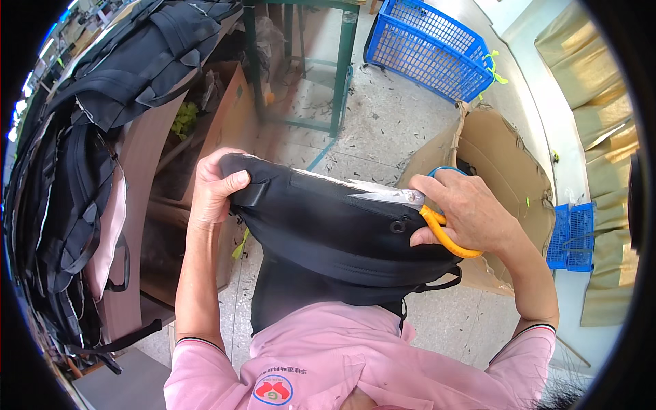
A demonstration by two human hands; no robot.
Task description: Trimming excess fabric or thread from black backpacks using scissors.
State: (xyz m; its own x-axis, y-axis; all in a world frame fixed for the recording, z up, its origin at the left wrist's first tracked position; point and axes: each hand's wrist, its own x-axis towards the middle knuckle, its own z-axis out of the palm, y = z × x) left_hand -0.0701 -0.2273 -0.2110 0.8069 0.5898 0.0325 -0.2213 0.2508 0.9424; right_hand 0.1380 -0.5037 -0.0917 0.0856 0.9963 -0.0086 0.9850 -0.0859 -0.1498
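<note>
Between pinched left fingers (236, 180) lies a black bag (328, 225); right fingers (429, 186) clasp scissors (408, 197).

A pink short-sleeved shirt (335, 345) is worn; its cuffs (202, 341) are trimmed with dark stripes, its front marked by a blue-rimmed badge (273, 390).

Floor (377, 140): pale, littered | table (342, 75): green-framed | wall (569, 181): white | curtains (605, 167): tan, lit in patches

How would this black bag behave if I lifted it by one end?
The black bag would probably flop, since its cloth curves in soft folds. It may not slip easily: the cloth looks matte. The strap loop at its lower right could swing or snag.
</note>
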